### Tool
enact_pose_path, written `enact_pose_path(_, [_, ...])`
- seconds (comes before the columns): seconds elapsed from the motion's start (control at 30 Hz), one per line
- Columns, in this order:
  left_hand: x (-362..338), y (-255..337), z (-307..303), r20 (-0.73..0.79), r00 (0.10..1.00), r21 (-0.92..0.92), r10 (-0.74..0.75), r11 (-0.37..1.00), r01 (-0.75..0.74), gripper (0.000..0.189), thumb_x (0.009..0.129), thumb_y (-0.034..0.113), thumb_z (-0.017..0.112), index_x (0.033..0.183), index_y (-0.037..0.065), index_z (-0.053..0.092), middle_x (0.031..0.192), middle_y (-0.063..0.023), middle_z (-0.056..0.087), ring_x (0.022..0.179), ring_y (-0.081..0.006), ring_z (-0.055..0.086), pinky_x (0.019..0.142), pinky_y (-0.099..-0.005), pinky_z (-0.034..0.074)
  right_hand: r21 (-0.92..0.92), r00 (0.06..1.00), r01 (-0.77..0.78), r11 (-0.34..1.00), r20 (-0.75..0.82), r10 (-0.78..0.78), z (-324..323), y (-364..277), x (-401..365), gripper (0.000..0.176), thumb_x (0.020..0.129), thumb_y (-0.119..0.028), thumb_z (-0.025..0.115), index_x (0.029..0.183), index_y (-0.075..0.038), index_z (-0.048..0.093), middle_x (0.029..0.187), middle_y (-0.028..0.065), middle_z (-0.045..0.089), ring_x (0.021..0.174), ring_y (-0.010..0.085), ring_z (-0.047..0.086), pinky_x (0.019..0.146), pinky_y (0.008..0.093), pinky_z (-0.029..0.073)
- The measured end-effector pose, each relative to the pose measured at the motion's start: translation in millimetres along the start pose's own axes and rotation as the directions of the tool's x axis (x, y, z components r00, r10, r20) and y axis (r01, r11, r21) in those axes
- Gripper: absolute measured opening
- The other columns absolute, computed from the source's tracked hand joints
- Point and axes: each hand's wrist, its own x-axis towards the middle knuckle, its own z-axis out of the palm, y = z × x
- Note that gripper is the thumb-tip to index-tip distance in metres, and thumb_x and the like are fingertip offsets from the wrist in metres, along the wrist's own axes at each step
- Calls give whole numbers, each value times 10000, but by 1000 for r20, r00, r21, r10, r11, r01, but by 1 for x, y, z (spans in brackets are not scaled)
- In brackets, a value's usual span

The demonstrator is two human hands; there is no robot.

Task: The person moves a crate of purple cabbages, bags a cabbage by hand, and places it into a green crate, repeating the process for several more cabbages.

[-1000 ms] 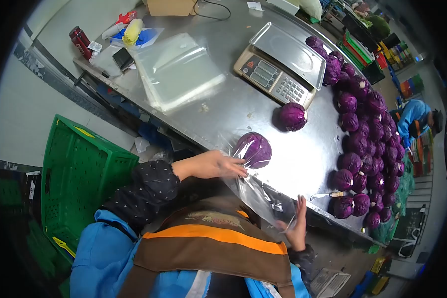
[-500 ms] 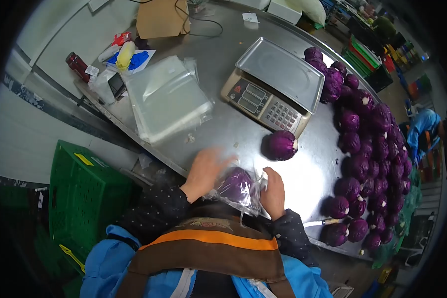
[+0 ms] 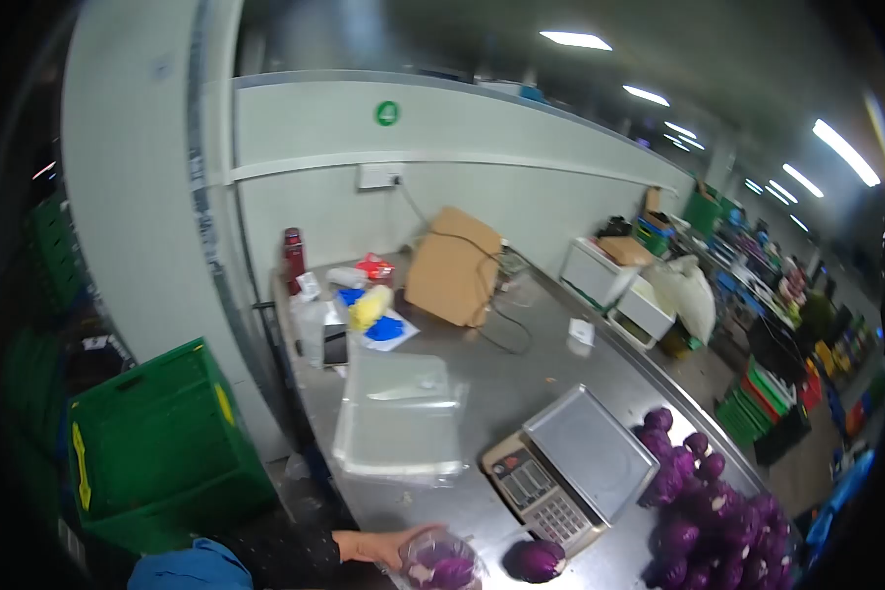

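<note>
At the bottom of the head view, my left hand [image 3: 378,547] grips the side of a purple cabbage [image 3: 444,568] wrapped in a clear plastic bag. Some of its fingers are hidden behind the bag. My right hand is out of the picture. Just right of the bagged cabbage, an unwrapped purple cabbage [image 3: 538,560] lies at the front of a weighing scale [image 3: 550,480], whose metal pan carries nothing. Left of the scale is a stack of clear plastic bags [image 3: 403,418]. Several purple cabbages [image 3: 722,521] are heaped at the table's right side.
A green crate [image 3: 157,442] stands left of the metal table [image 3: 521,379]. Toward the back are a cardboard piece [image 3: 452,265] with a cable, a red bottle [image 3: 294,261], and a yellow-and-blue bundle [image 3: 371,311]. White boxes [image 3: 599,270] stand beyond the right edge.
The camera has tilted up, bringing the wall and ceiling lights into view. My right hand has left the picture. My left hand now grips the bagged cabbage; before, it was blurred beside it.
</note>
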Motion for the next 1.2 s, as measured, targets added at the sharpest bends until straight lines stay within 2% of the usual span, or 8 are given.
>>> enact_pose_path(0.23, [-134,113,63,-574,484,637,660,732,-243,245,844,123,584,1068,31,553,871,-52,600,784,-145,564,679,-307,458,-649,821,567,507,492,-289,154,-64,111,304,798,-208,689,998,2,597,767,55,633,669,167,590,612,326,468])
enact_pose_path(0.43, [-328,120,4,-704,209,286,679,540,-792,438,798,124,653,1194,28,494,1095,-110,598,998,-210,598,861,-371,498,-717,643,648,-256,696,-320,401,-59,125,405,798,-391,649,909,-7,584,684,200,599,598,406,562,523,452,419])
enact_pose_path(0.57, [-457,90,-71,-813,70,272,578,483,-833,391,808,150,656,1157,32,524,1086,-101,601,941,-198,621,806,-361,528,-241,329,940,241,824,-462,520,6,172,163,869,-161,603,887,-2,572,656,97,584,550,188,570,486,304,414])
enact_pose_path(0.67, [-531,77,-71,-815,-81,429,574,503,-750,418,796,186,673,1156,33,526,1061,-86,613,912,-193,629,811,-356,530,-134,552,80,988,831,68,576,51,194,111,935,-161,496,889,-65,530,714,26,536,561,109,488,508,229,392])
enact_pose_path(0.7, [-549,74,-70,-822,-85,423,564,502,-755,418,796,186,673,1156,33,526,1061,-86,613,912,-193,629,811,-356,530,-14,488,-248,969,862,138,583,62,206,103,944,-169,472,944,-69,497,804,27,529,599,101,491,513,222,392])
enact_pose_path(0.93, [-622,41,-75,-849,-133,388,512,432,-814,454,760,133,695,1168,37,521,1080,-100,609,919,-205,632,793,-363,545,-366,649,454,813,761,-20,676,97,202,126,909,-88,505,1029,-52,517,964,85,577,563,96,491,479,220,383])
enact_pose_path(1.1, [-658,26,-101,-897,-259,406,358,438,-802,457,749,123,705,1160,36,524,1057,-83,598,895,-200,630,801,-364,539,-537,366,-66,841,771,521,672,100,219,162,915,-146,532,919,1,598,567,16,530,506,80,498,448,222,372])
enact_pose_path(1.2, [-689,13,-133,-877,-399,480,266,468,-742,464,747,169,720,1149,34,532,1036,-62,586,900,-191,615,823,-351,517,-781,292,234,580,625,724,634,73,186,206,927,-176,530,868,-1,623,565,6,520,527,69,486,479,218,379])
